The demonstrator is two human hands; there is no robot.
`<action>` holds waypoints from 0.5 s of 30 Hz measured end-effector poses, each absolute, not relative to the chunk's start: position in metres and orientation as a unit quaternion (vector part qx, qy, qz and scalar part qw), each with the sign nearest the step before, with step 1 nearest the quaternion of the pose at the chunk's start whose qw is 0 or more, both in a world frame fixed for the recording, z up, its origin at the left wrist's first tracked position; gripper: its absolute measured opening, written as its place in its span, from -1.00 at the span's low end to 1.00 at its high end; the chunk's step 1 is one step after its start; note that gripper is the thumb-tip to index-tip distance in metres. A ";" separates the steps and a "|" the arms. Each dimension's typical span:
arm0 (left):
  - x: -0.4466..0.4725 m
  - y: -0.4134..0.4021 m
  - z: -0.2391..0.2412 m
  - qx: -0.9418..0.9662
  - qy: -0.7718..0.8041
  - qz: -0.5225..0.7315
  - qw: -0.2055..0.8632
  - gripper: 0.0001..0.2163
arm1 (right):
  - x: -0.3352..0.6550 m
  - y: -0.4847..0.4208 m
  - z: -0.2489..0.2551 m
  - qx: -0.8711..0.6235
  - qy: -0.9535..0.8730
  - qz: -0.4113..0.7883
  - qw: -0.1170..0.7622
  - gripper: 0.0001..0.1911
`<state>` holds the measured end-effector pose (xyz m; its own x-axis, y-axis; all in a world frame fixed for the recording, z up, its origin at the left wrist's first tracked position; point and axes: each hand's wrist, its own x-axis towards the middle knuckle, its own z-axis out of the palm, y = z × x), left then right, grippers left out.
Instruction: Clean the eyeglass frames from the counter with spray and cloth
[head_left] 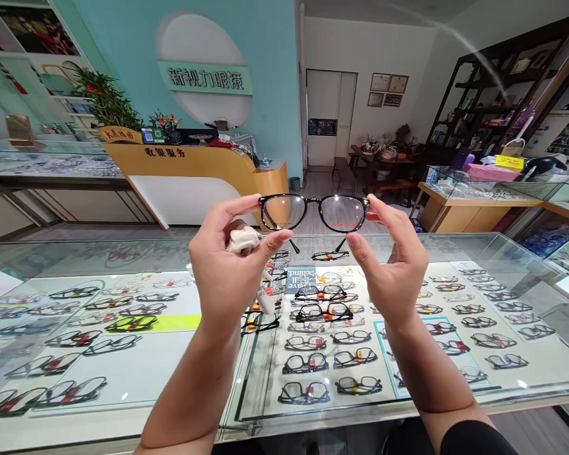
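glasses (313,200): between hands, long axis hand-to-hand | left hand (227,265): pinching one end, gripping white cloth (243,239) | right hand (392,268): pinching opposite end

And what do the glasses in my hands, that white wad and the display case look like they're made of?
Glasses frame: glossy black, probably plastic, judging by bright highlights; the clear lenses could be plastic or glass. White wad: likely cloth, perhaps tissue, being matte and softly folded. Display case: smooth glass top, since eyewear shows through beneath reflections.
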<state>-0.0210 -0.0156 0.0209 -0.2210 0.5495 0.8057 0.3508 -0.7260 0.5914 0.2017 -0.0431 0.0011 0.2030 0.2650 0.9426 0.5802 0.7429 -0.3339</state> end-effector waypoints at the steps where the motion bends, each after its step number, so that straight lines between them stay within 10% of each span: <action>1: -0.021 -0.015 0.021 0.620 0.362 0.692 0.070 -0.48 | 0.202 -0.043 0.001 -0.340 -0.621 -0.113 0.697 -0.49; 15: -0.012 -0.020 0.022 0.594 0.338 0.729 0.023 -0.50 | 0.202 -0.039 0.002 -0.358 -0.636 -0.082 0.679 -0.52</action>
